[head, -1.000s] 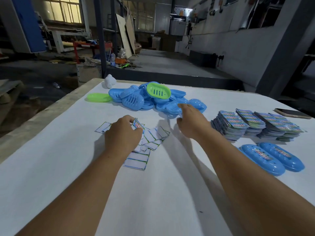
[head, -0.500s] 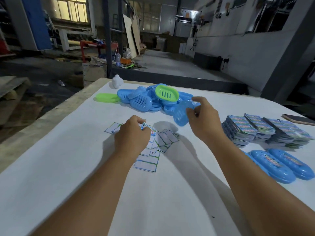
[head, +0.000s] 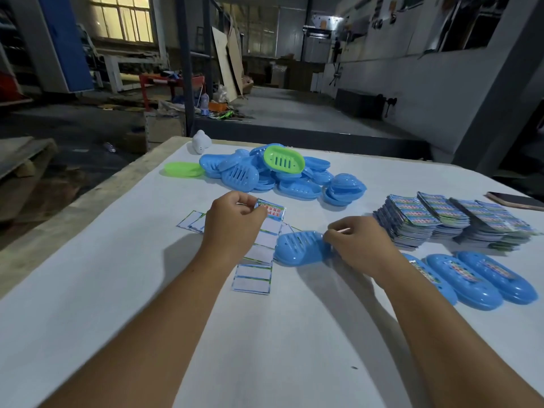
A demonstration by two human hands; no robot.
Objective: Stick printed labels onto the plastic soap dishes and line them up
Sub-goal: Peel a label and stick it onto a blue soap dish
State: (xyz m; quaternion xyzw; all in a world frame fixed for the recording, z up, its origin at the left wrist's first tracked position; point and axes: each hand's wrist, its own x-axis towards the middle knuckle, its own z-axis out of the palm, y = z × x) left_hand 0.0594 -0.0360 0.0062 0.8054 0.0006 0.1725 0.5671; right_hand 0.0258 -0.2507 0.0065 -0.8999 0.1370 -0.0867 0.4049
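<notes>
— While the left hand (head: 234,223) pinches one printed label (head: 272,209) at its corner, what is the right hand (head: 357,241) doing?

— Gripping the end of a blue soap dish (head: 303,248), fingers curled on its rim. The dish lies on the white table (head: 117,290), slotted side up, just beside the spent backing papers (head: 256,269).

— So the sticking comes next?

— I'd judge so. Best to steady the dish flat, bring the label over its middle, square to the long axis, then press from one edge across so no bubble gets trapped.

— And afterwards?

— It belongs in the row of labelled dishes (head: 471,278) at the right, in front of the label stacks (head: 447,222). The unlabelled pile (head: 265,175) waits farther back.
</notes>
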